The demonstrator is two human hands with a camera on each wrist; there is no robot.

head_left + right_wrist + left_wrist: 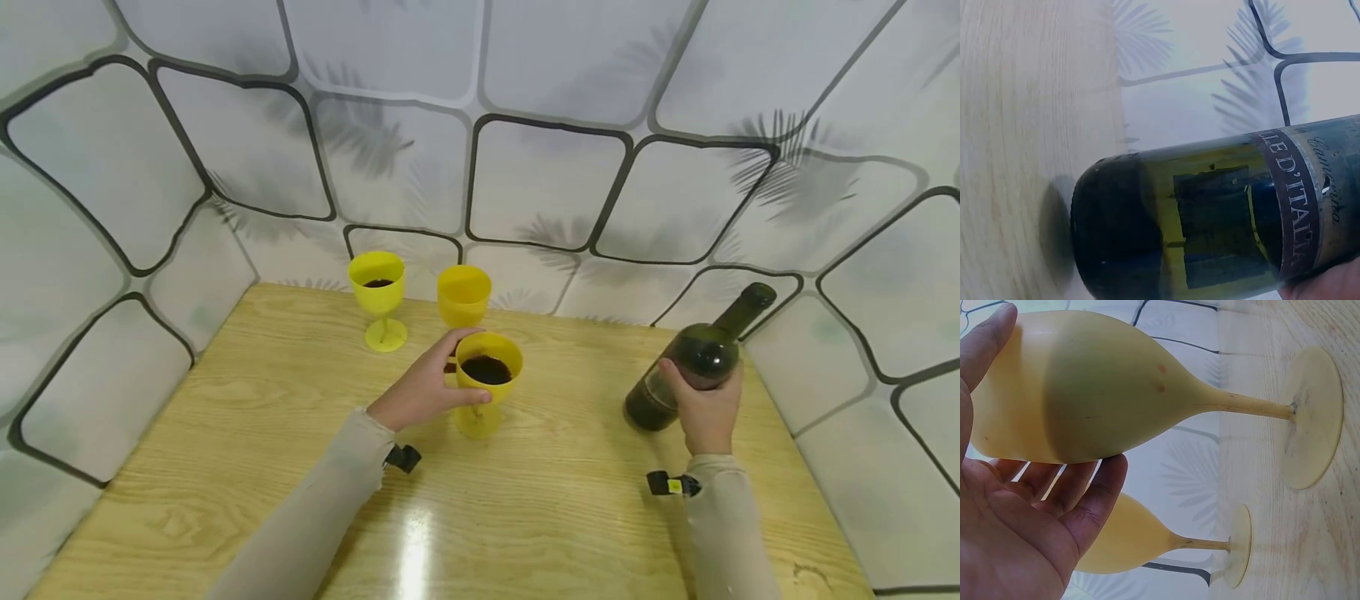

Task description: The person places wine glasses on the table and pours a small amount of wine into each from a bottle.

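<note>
My left hand (427, 387) grips the bowl of a yellow goblet (1116, 387), thumb on one side and fingers on the other. Dark liquid (486, 369) fills part of that bowl, and its round foot (1315, 419) is at the tabletop. On the right, my right hand (708, 412) holds a dark green wine bottle (701, 350) round its body. The bottle leans, neck toward the upper right. A label band (1294, 206) crosses it in the right wrist view. Whether the bottle's base touches the table, I cannot tell.
Behind the held goblet stands a second yellow goblet (463, 296), its lower part hidden. Farther left, a third yellow goblet (384, 300) holds some dark liquid. All are on a wooden table (247, 417) bounded by patterned walls (547, 183) at the back and sides.
</note>
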